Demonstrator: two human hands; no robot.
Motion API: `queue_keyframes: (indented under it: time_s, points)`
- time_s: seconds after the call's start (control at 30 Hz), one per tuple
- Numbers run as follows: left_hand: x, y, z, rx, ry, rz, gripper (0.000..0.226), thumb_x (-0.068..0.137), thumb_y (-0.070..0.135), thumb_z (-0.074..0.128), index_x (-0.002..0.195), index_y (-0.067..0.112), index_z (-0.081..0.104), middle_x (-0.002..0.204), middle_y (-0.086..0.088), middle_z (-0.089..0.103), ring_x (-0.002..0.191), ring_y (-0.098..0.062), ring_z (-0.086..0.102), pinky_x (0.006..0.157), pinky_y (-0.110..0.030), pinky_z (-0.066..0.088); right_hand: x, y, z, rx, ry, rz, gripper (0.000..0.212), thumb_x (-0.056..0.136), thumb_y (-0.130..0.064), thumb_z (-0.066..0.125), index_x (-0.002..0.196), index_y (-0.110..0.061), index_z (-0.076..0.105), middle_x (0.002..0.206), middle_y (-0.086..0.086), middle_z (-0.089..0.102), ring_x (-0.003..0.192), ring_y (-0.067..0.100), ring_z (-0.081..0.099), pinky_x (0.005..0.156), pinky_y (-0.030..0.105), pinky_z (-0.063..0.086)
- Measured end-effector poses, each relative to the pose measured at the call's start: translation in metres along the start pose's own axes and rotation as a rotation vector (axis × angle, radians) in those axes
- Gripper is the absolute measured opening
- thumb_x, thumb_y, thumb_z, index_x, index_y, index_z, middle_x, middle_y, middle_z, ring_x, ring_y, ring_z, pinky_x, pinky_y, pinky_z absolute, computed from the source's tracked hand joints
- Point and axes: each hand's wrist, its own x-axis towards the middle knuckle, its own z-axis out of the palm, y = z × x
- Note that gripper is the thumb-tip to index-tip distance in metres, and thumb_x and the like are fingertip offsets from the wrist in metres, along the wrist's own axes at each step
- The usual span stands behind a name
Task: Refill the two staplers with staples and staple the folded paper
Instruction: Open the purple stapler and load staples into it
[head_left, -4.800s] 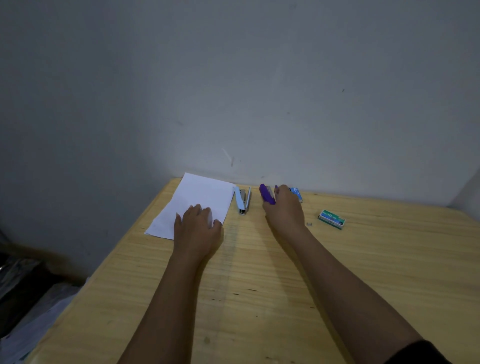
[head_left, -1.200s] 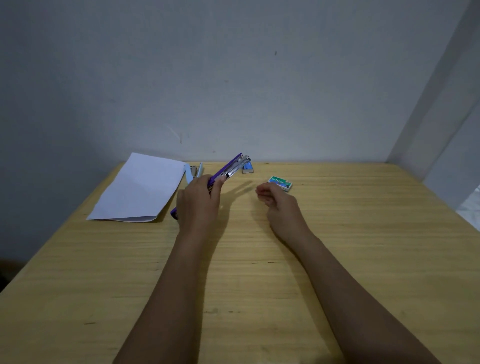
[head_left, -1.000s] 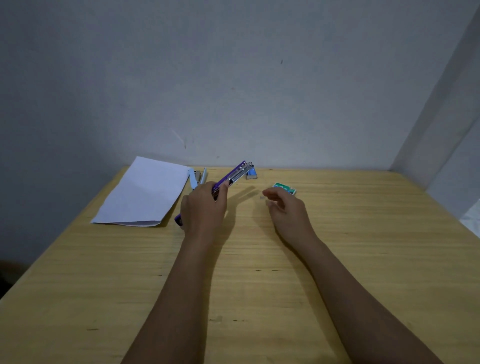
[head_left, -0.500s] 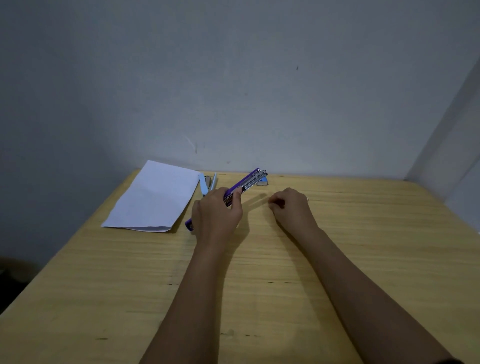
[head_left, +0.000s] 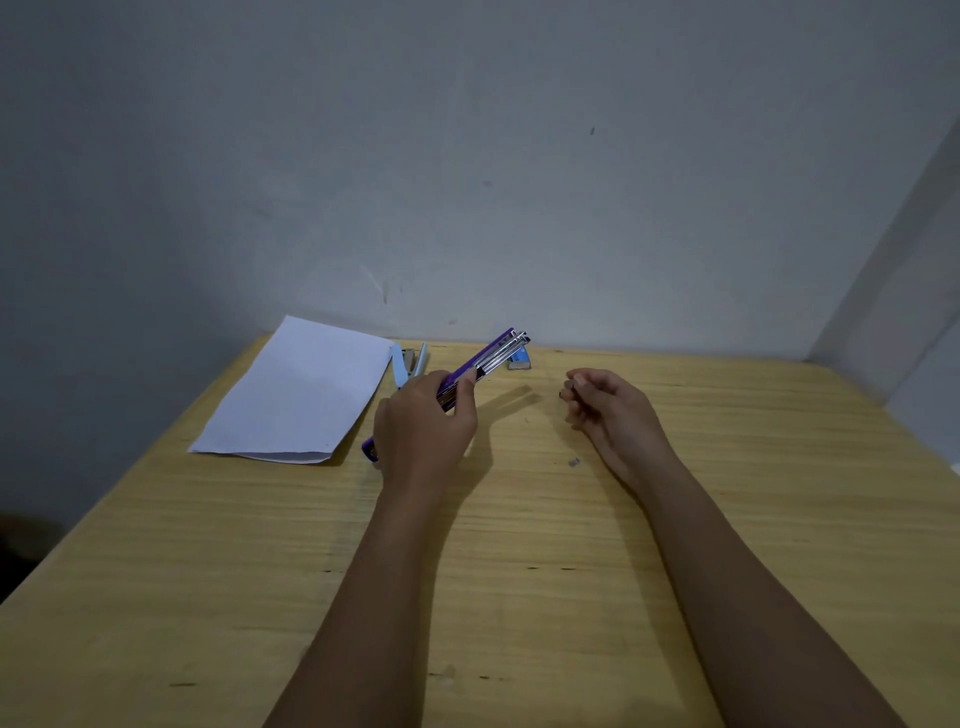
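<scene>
Refilling is barely starting: your left hand (head_left: 423, 415) is gripping the opened purple stapler (head_left: 480, 364) above the table (head_left: 519, 597), your right hand (head_left: 605, 402) is pinching something tiny, maybe staples. The blue stapler (head_left: 408, 364) and folded paper (head_left: 301, 395) are lying untouched.

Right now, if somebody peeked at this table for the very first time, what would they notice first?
Probably the purple stapler, held up off the wooden table in the left hand, its shiny tip pointing toward the wall. Next, the big white paper lying flat at the far left, with a light blue stapler beside it. The right hand hovers curled nearby.
</scene>
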Motion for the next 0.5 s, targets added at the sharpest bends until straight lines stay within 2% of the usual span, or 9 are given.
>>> queue_keyframes:
  time_s: [0.07, 0.13, 0.2, 0.27, 0.4, 0.5]
  points:
    - [0.0, 0.0, -0.001, 0.004, 0.005, 0.009, 0.031, 0.092, 0.04, 0.051, 0.095, 0.016, 0.071, 0.071, 0.003, 0.064, 0.067, -0.015, 0.056, 0.062, -0.03, 0.045, 0.001, 0.001, -0.002, -0.138, 0.036, -0.056, 0.011, 0.09, -0.003, 0.053, 0.087, -0.009, 0.062, 0.077, 0.005, 0.062, 0.067, 0.01, 0.055, 0.059, 0.013, 0.048]
    - [0.0, 0.001, -0.002, 0.013, 0.008, 0.017, 0.031, 0.092, 0.039, 0.052, 0.096, 0.015, 0.071, 0.075, 0.0, 0.066, 0.069, -0.017, 0.058, 0.065, -0.034, 0.05, 0.002, 0.007, -0.001, -0.503, 0.082, -0.207, 0.01, 0.088, -0.005, 0.057, 0.084, -0.011, 0.064, 0.078, 0.0, 0.064, 0.069, 0.007, 0.056, 0.058, 0.008, 0.046]
    - [-0.001, 0.003, -0.002, 0.043, -0.008, 0.022, 0.032, 0.093, 0.039, 0.051, 0.096, 0.014, 0.07, 0.076, 0.0, 0.066, 0.07, -0.017, 0.057, 0.067, -0.034, 0.05, 0.003, 0.013, 0.002, -0.806, 0.045, -0.317, 0.009, 0.085, -0.006, 0.061, 0.082, -0.012, 0.067, 0.079, -0.003, 0.063, 0.07, 0.002, 0.055, 0.057, 0.003, 0.042]
    - [0.0, 0.003, -0.002, 0.103, -0.046, 0.024, 0.034, 0.093, 0.041, 0.048, 0.094, 0.013, 0.069, 0.073, 0.001, 0.062, 0.07, -0.018, 0.057, 0.068, -0.033, 0.047, 0.004, 0.018, 0.005, -0.993, -0.038, -0.373, 0.01, 0.083, -0.004, 0.063, 0.083, -0.011, 0.069, 0.08, -0.002, 0.062, 0.069, 0.0, 0.052, 0.06, 0.003, 0.038]
    - [0.0, 0.003, 0.001, 0.246, -0.163, 0.028, 0.04, 0.095, 0.044, 0.042, 0.103, 0.014, 0.067, 0.087, -0.004, 0.067, 0.076, -0.017, 0.054, 0.077, -0.034, 0.043, 0.004, 0.019, 0.005, -1.033, -0.057, -0.397, 0.012, 0.082, -0.004, 0.063, 0.087, -0.011, 0.071, 0.086, -0.002, 0.064, 0.071, 0.003, 0.054, 0.064, 0.007, 0.039]
    - [0.0, 0.002, 0.003, 0.321, -0.209, 0.016, 0.041, 0.096, 0.045, 0.041, 0.109, 0.014, 0.065, 0.096, -0.005, 0.068, 0.085, -0.019, 0.057, 0.081, -0.033, 0.041, 0.002, 0.012, 0.0, -0.969, 0.078, -0.431, 0.013, 0.082, -0.006, 0.061, 0.088, -0.013, 0.071, 0.092, 0.0, 0.064, 0.08, 0.009, 0.056, 0.07, 0.011, 0.045]
